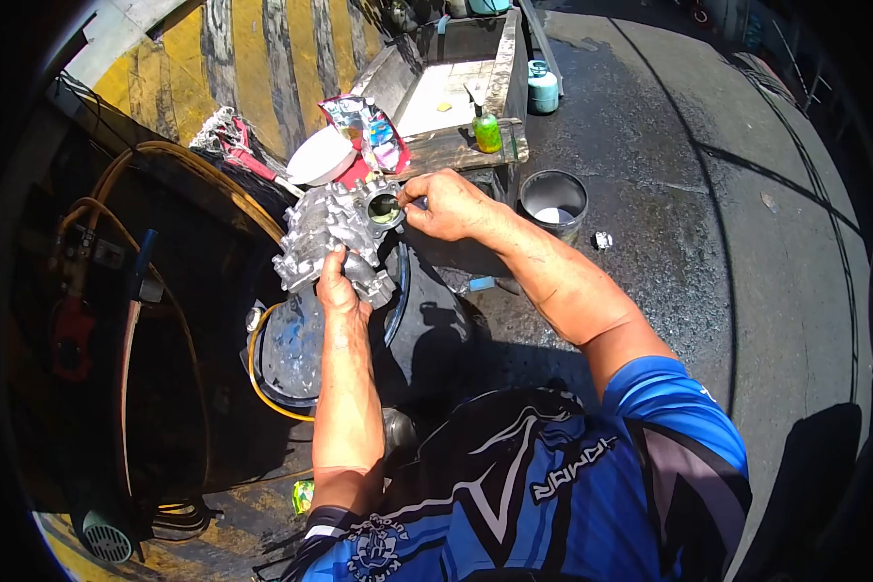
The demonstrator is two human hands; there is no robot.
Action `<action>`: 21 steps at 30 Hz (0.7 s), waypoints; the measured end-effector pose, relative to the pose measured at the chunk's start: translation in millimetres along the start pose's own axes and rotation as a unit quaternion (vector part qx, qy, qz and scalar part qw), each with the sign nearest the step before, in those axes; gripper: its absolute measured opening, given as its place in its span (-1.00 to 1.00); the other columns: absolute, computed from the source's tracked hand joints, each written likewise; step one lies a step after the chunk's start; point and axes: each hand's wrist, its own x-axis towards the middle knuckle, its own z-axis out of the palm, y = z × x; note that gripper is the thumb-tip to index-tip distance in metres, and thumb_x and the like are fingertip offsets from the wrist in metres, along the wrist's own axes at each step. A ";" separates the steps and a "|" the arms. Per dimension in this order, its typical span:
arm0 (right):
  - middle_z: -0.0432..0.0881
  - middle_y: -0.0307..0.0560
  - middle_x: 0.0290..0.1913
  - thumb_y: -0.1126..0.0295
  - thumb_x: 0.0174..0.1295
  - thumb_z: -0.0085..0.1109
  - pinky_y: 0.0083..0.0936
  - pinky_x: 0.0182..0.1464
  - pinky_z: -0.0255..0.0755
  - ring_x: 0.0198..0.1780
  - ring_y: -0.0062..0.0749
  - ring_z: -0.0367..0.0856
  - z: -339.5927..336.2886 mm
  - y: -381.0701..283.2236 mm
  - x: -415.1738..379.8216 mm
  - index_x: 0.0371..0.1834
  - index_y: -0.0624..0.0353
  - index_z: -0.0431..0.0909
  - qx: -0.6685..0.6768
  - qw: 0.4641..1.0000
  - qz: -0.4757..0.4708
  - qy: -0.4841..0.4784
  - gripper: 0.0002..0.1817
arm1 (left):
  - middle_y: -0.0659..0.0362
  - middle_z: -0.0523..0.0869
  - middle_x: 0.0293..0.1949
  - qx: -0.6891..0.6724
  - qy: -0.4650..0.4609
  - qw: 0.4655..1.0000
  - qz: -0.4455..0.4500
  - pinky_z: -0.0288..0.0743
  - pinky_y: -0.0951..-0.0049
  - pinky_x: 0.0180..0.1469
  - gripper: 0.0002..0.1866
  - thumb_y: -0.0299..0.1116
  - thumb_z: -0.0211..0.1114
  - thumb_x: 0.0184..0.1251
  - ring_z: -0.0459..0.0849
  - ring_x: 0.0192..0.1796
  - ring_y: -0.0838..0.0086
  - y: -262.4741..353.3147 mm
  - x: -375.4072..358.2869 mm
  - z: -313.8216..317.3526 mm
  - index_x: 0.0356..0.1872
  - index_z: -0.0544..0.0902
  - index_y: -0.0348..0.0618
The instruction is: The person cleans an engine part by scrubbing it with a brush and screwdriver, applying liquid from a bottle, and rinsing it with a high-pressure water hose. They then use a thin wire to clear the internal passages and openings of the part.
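A cast-metal engine intake manifold (318, 231) is held up above a dark drum (296, 354). My left hand (338, 289) grips its near lower side, thumb on top and the other fingers hidden beneath. My right hand (448, 206) is closed at the right rim of the manifold's round opening (385, 208), with the fingertips curled by its edge. Whether something small is pinched in them is hidden. Inside the opening it looks dark, with a pale greenish patch low down.
Behind the manifold are a white bowl (322, 156), a colourful pouch (373, 136) and a wooden trough (461, 155) with a green spray bottle (487, 132). A black bucket (554, 201) and a gas cylinder (543, 89) stand right. A hose (165, 150) curves at left; a blue-handled tool (145, 254) stands nearby.
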 end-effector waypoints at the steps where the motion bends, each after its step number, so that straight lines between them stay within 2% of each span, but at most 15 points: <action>1: 0.77 0.12 -0.22 0.38 0.11 0.26 -0.25 -0.06 0.63 -0.16 -0.01 0.77 6.5 0.1 2.3 -0.21 0.22 0.74 0.001 1.000 0.013 0.012 -0.78 | 0.15 0.71 -0.26 0.000 0.003 1.000 -0.008 0.62 0.31 -0.08 -0.70 -0.31 0.36 0.23 0.70 -0.23 0.35 -5.0 -5.9 -3.2 -0.09 0.66 -0.26; 2: 0.77 0.12 -0.24 0.36 0.11 0.26 -0.27 -0.08 0.63 -0.16 -0.02 0.78 8.4 1.8 8.7 -0.21 0.20 0.75 -0.016 0.999 0.038 -0.007 -0.77 | 0.14 0.71 -0.27 0.007 0.000 1.000 -0.013 0.62 0.30 -0.08 -0.70 -0.30 0.36 0.23 0.70 -0.23 0.35 -6.3 -5.5 -2.4 -0.08 0.66 -0.26; 5: 0.78 0.12 -0.25 0.33 0.12 0.27 -0.28 -0.06 0.63 -0.15 -0.06 0.79 -28.0 -14.0 16.2 -0.20 0.19 0.75 -0.003 0.998 0.027 -0.058 -0.76 | 0.14 0.71 -0.29 0.020 -0.002 1.000 -0.003 0.63 0.29 -0.10 -0.71 -0.31 0.36 0.24 0.70 -0.24 0.34 4.7 -10.4 6.2 -0.09 0.66 -0.26; 7: 0.79 0.09 -0.21 0.32 0.16 0.26 -0.30 0.00 0.62 -0.10 -0.09 0.79 -4.5 13.0 14.1 -0.18 0.17 0.76 0.012 0.999 0.011 -0.042 -0.76 | 0.13 0.72 -0.27 0.003 -0.033 0.999 -0.007 0.65 0.26 -0.13 -0.70 -0.30 0.36 0.24 0.72 -0.24 0.33 3.0 -10.0 5.3 -0.08 0.65 -0.26; 8: 0.79 0.09 -0.21 0.32 0.15 0.27 -0.30 0.01 0.62 -0.10 -0.11 0.79 4.0 19.2 12.6 -0.17 0.17 0.76 0.017 0.999 0.035 -0.036 -0.76 | 0.13 0.72 -0.27 0.002 -0.029 1.000 -0.010 0.65 0.26 -0.13 -0.70 -0.30 0.36 0.24 0.72 -0.24 0.33 0.1 -15.1 6.9 -0.08 0.65 -0.26; 12: 0.79 0.10 -0.22 0.32 0.14 0.28 -0.30 0.01 0.62 -0.10 -0.14 0.80 -25.1 12.5 17.9 -0.16 0.18 0.75 0.015 0.996 0.083 -0.036 -0.75 | 0.14 0.71 -0.28 0.016 -0.013 1.000 0.006 0.65 0.27 -0.14 -0.72 -0.31 0.37 0.24 0.72 -0.25 0.33 5.9 -14.7 7.8 -0.10 0.66 -0.26; 15: 0.79 0.11 -0.23 0.31 0.13 0.29 -0.29 -0.01 0.61 -0.12 -0.14 0.80 13.4 25.9 13.7 -0.17 0.19 0.75 0.029 0.995 0.093 0.015 -0.75 | 0.14 0.72 -0.25 0.018 0.000 1.000 -0.015 0.64 0.27 -0.13 -0.70 -0.33 0.37 0.23 0.72 -0.24 0.33 -3.9 -11.0 1.0 -0.07 0.65 -0.26; 17: 0.77 0.15 -0.27 0.31 0.13 0.30 -0.28 -0.05 0.61 -0.15 -0.10 0.80 -9.6 -1.1 12.2 -0.22 0.23 0.74 -0.023 0.997 0.073 -0.001 -0.76 | 0.14 0.73 -0.19 0.011 0.010 1.000 -0.010 0.63 0.25 -0.08 -0.67 -0.34 0.39 0.22 0.72 -0.19 0.32 -5.2 -5.3 -2.7 -0.04 0.66 -0.27; 19: 0.76 0.18 -0.30 0.32 0.13 0.29 -0.28 -0.08 0.62 -0.18 -0.10 0.80 -38.5 -27.6 3.0 -0.23 0.24 0.74 -0.012 0.992 0.122 0.013 -0.76 | 0.13 0.73 -0.15 -0.012 -0.007 1.000 0.004 0.62 0.23 -0.01 -0.64 -0.33 0.41 0.21 0.72 -0.14 0.30 -5.1 -6.7 2.0 0.00 0.66 -0.29; 20: 0.75 0.19 -0.32 0.32 0.13 0.29 -0.28 -0.11 0.62 -0.21 -0.10 0.80 -14.2 -0.3 4.2 -0.24 0.26 0.74 -0.010 0.994 0.090 0.055 -0.76 | 0.12 0.73 -0.11 -0.008 0.002 1.000 -0.006 0.61 0.22 0.03 -0.60 -0.34 0.41 0.21 0.72 -0.10 0.29 -9.7 -1.1 -0.8 0.04 0.64 -0.31; 21: 0.76 0.18 -0.32 0.32 0.13 0.29 -0.28 -0.11 0.62 -0.21 -0.10 0.80 -6.1 -2.0 1.1 -0.24 0.27 0.74 -0.003 0.994 0.099 0.053 -0.75 | 0.10 0.73 -0.07 0.002 0.009 1.000 -0.021 0.60 0.22 0.06 -0.57 -0.34 0.41 0.21 0.72 -0.07 0.28 -9.0 -2.2 2.2 0.08 0.63 -0.34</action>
